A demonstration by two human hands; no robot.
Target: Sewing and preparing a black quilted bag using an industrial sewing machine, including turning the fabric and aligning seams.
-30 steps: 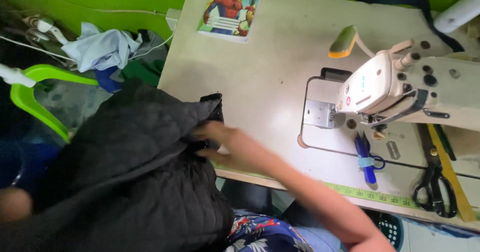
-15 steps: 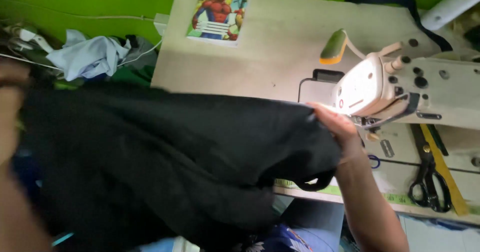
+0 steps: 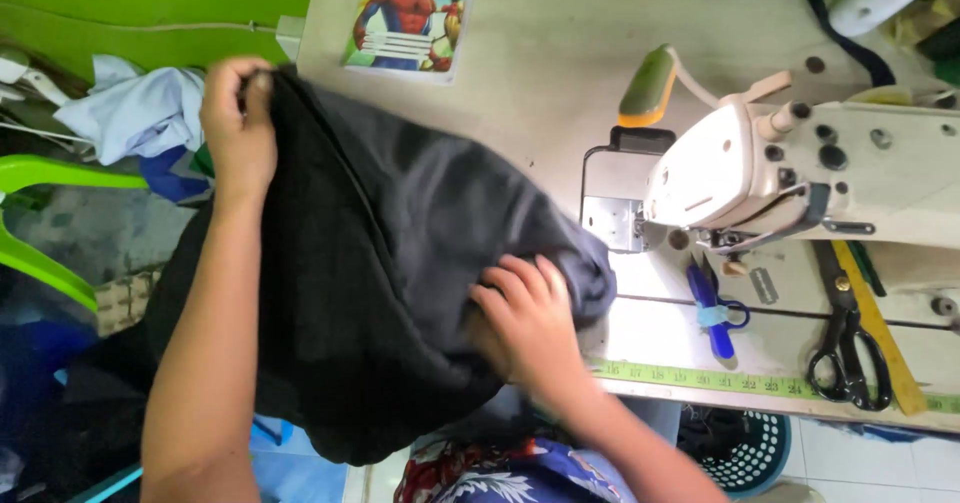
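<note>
Head view: left hand (image 3: 238,123) has lifted black fabric (image 3: 400,263) higher.

Bare tabletop (image 3: 540,73) open between the comic-cover notebook (image 3: 408,13) at the far edge and the sewing machine (image 3: 790,178). Near right corner crowded by black scissors (image 3: 848,348), blue snips (image 3: 712,311), yellow ruler (image 3: 880,328). Left edge draped by black fabric (image 3: 390,263).

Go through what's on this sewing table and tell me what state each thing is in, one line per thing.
Black fabric garment: spread over the table edge, held by both hands.
Left hand: gripping the garment's far corner, raised.
Right hand: pressed flat on the cloth near the machine.
Cream sewing machine: nothing under its needle.
Black-handled scissors: closed, lying flat.
Blue-handled snips: lying flat.
Picture-cover booklet: shut.
</note>
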